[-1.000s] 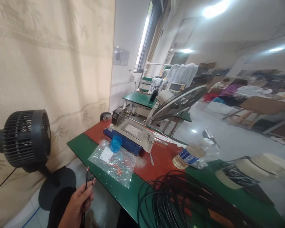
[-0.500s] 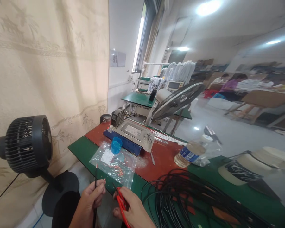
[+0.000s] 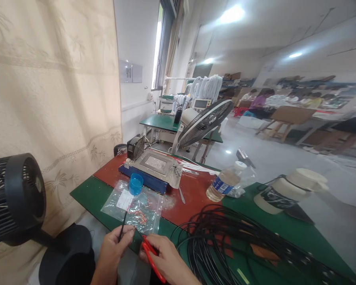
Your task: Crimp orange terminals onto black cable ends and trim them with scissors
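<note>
My left hand (image 3: 116, 247), fingers closed, grips a thin black cable (image 3: 123, 225) that rises past the fingers to a reddish tip. Pinched at its fingertips is a tiny end I cannot make out clearly. Close by on the right, my right hand (image 3: 163, 253) is wrapped round a red-handled tool (image 3: 150, 253) with a dark, narrow tip; its exact kind is not clear. The tip points at the left fingertips, and contact there cannot be told. Beyond both hands lies a clear plastic bag (image 3: 112, 206) with small orange-red pieces (image 3: 140, 217) on or in it.
A blue cup (image 3: 135, 184) stands on the bag, before a blue-based metal device (image 3: 154, 164). Coiled black cables (image 3: 207, 245) cover the table's right front. A bottle (image 3: 222, 184), a cream jug (image 3: 280, 194) and two fans (image 3: 20, 194) surround the workspace. People sit far right.
The view has swung right, so the scene sits further left. My hands have come closer together, the tool's tip nearer the left fingertips, and the cable leans more to the right.
</note>
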The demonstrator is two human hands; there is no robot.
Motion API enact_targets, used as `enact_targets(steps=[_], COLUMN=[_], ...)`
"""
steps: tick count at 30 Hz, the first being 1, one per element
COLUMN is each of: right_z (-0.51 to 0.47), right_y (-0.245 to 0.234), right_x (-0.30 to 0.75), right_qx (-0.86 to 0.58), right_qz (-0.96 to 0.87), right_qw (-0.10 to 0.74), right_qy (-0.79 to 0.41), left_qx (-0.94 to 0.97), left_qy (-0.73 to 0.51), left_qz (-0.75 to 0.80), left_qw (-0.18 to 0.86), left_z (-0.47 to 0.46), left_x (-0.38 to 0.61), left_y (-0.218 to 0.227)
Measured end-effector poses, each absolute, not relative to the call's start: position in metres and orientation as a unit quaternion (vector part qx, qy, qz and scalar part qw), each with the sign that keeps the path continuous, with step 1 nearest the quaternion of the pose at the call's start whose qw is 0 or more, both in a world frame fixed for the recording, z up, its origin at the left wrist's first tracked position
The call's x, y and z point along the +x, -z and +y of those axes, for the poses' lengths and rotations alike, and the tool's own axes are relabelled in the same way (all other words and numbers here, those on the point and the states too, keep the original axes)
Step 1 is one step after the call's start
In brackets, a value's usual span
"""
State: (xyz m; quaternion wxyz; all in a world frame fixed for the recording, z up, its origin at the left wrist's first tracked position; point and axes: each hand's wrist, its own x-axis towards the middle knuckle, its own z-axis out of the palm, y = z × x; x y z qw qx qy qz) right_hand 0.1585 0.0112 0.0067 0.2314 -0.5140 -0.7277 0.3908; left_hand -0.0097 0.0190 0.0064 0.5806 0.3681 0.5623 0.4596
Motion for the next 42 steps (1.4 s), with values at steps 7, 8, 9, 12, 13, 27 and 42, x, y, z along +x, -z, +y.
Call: enact_targets(steps=[7,8,9,12,13,27,42], right_z=[0.016,0.016,0.017,0.02,0.021,0.027,0.013], right_y=[-0.004,-0.002,0.0,0.009,0.012,-0.012,-0.006], right_x=[0.162,0.162,0.162,0.162,0.161,0.133,0.136], right_qx=[-0.522,-0.522,-0.523,-0.523,-0.521,-0.387,-0.412], right_qz=[-0.713,-0.706,-0.697,-0.665,-0.651,-0.397,-0.482], right_qw=[0.251,0.256,0.263,0.291,0.305,0.407,0.407], right_qy=[-0.395,-0.404,-0.414,-0.447,-0.46,-0.726,-0.657], left_qx=[0.37,0.371,0.371,0.358,0.351,0.345,0.27], left_qy=[-0.458,-0.459,-0.459,-0.461,-0.463,-0.508,-0.495], left_qz=[0.578,0.578,0.577,0.565,0.558,0.507,0.457], left_qw=[0.565,0.564,0.565,0.583,0.592,0.604,0.688], left_z=[0.027,0.028,0.029,0.031,0.031,0.006,-0.002], left_x=[-0.001,0.0,0.001,0.001,0.001,0.0,0.001], left_y=[-0.013,-0.013,-0.012,-0.007,-0.005,-0.01,0.001])
